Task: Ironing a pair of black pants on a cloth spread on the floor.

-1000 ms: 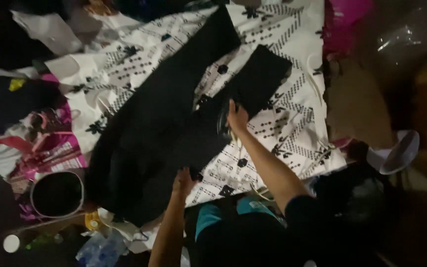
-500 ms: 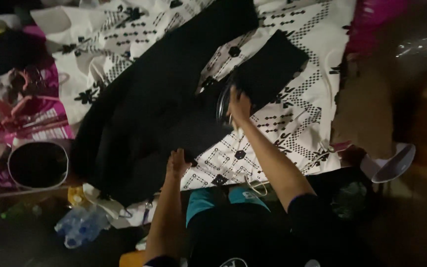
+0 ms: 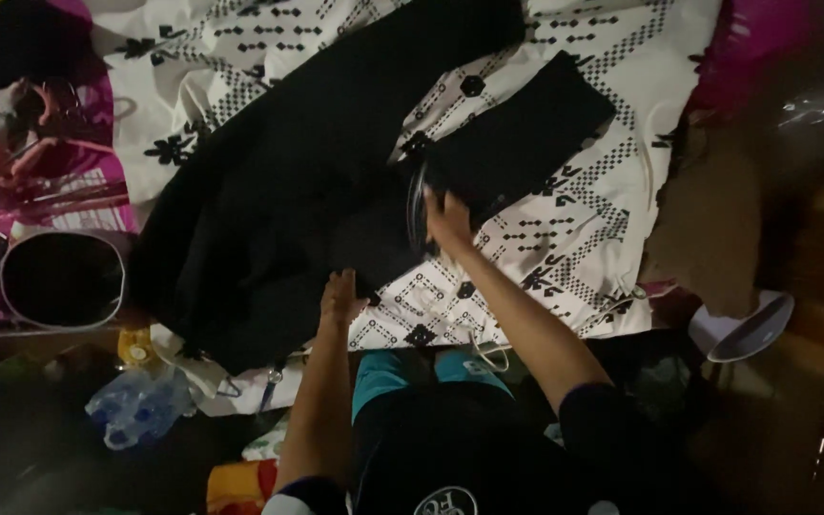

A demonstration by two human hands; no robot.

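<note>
We press our left hand (image 3: 342, 298) flat on the near hem of the black garment (image 3: 307, 181), our right hand (image 3: 447, 219) pinching its folded edge, its length running up-left away from both grips across the patterned sheet (image 3: 574, 219).

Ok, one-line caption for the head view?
Both hands, left hand and right hand, press on black garment over patterned white cloth.

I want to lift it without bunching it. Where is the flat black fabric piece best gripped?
Probably by the near hem of the flat black fabric piece, coming from the person's side. That edge lies free on the white black-patterned cloth, where the left hand and right hand already rest; the far end runs diagonally away.
</note>
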